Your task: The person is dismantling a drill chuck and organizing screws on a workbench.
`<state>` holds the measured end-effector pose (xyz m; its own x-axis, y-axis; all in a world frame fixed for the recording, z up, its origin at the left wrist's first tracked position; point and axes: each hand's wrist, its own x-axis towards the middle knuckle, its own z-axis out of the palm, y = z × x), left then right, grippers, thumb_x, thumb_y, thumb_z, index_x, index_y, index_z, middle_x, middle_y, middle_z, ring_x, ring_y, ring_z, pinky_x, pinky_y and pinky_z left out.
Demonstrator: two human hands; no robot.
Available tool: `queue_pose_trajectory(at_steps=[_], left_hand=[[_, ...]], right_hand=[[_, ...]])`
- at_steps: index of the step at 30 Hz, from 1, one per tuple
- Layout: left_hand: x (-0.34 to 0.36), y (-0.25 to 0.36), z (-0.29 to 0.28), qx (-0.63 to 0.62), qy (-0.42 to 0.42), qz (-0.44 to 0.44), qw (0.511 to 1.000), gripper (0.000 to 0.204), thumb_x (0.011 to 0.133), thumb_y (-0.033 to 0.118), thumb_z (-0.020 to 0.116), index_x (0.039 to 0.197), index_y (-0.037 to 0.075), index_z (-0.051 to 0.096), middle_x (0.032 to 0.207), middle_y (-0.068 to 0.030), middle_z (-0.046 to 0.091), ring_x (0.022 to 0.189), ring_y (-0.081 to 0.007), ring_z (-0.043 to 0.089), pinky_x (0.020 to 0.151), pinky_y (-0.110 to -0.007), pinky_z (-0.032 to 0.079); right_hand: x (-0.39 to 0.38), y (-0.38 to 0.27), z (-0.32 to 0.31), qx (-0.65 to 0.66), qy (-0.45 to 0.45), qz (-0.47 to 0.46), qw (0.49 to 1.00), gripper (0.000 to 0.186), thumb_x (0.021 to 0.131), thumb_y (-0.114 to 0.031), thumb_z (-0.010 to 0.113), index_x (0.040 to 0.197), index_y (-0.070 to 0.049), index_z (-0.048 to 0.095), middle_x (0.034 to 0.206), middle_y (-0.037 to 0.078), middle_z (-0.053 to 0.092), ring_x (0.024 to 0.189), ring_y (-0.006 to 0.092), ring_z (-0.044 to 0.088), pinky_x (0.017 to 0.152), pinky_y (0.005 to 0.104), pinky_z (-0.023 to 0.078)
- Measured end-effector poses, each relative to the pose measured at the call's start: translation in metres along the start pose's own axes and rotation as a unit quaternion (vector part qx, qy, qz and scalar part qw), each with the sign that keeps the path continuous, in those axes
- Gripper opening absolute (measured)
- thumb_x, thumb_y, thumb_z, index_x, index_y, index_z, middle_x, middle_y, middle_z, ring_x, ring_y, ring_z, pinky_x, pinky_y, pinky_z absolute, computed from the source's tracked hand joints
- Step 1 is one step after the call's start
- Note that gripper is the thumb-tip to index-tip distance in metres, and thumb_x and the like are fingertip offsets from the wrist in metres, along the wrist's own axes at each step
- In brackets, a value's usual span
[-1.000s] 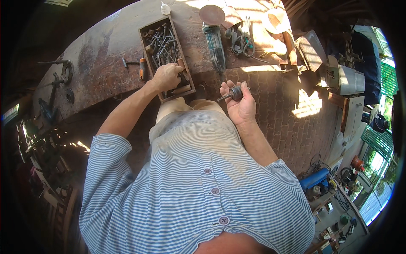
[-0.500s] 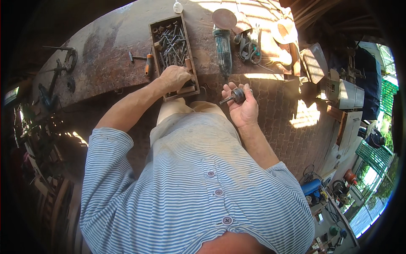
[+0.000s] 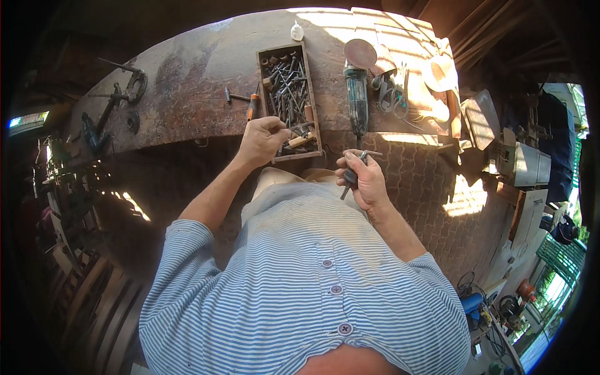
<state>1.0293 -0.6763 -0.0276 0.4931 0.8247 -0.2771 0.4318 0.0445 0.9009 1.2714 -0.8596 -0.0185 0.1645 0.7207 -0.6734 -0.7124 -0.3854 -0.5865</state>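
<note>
My right hand [image 3: 367,181] is closed around a dark, round drill chuck [image 3: 350,177] whose metal shank points down. A small T-shaped chuck key [image 3: 370,154] sticks out between thumb and fingers of the same hand. Over the near left edge of a wooden box [image 3: 317,134], my left hand [image 3: 264,139] is closed in a pinch. What lies between its fingertips, if anything, I cannot make out. Loose drill bits and metal rods [image 3: 289,87] fill the box, with a pale wooden piece [image 3: 301,140] at its near end.
On the workbench [image 3: 200,94], an orange-handled screwdriver [image 3: 252,107] and a small hammer [image 3: 234,97] lie left of the box. Right of it is a green angle grinder [image 3: 357,94] with a round disc [image 3: 360,54]. A clamp [image 3: 136,84] lies far left.
My left hand has come up out of the box toward its left edge, fingers pinched. My right hand has turned and closed over the chuck, and the T-shaped key now shows. The view has shifted.
</note>
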Motion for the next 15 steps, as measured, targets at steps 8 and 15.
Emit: queue_pose_trajectory(at_steps=[8, 15], left_hand=[[-0.094, 0.045, 0.009, 0.06, 0.107, 0.221, 0.967, 0.011, 0.089, 0.0, 0.082, 0.093, -0.005, 0.073, 0.079, -0.0136, 0.071, 0.062, -0.0211, 0.067, 0.054, -0.034, 0.048], [-0.168, 0.047, -0.084, 0.009, -0.089, 0.124, 0.988, 0.028, 0.084, 0.005, 0.084, 0.105, -0.005, 0.068, 0.137, -0.0222, 0.068, 0.08, -0.0267, 0.074, 0.068, -0.032, 0.06]], right_hand=[[-0.006, 0.021, 0.07, -0.058, -0.1, 0.006, 0.993, 0.032, 0.1, -0.012, 0.08, 0.125, -0.003, 0.063, 0.1, 0.006, 0.074, 0.079, 0.0141, 0.074, 0.058, 0.0271, 0.059], [-0.049, 0.046, 0.125, -0.251, -0.203, 0.038, 0.946, 0.025, 0.092, -0.013, 0.08, 0.11, -0.001, 0.068, 0.083, 0.004, 0.069, 0.069, 0.0105, 0.064, 0.061, 0.0269, 0.051]])
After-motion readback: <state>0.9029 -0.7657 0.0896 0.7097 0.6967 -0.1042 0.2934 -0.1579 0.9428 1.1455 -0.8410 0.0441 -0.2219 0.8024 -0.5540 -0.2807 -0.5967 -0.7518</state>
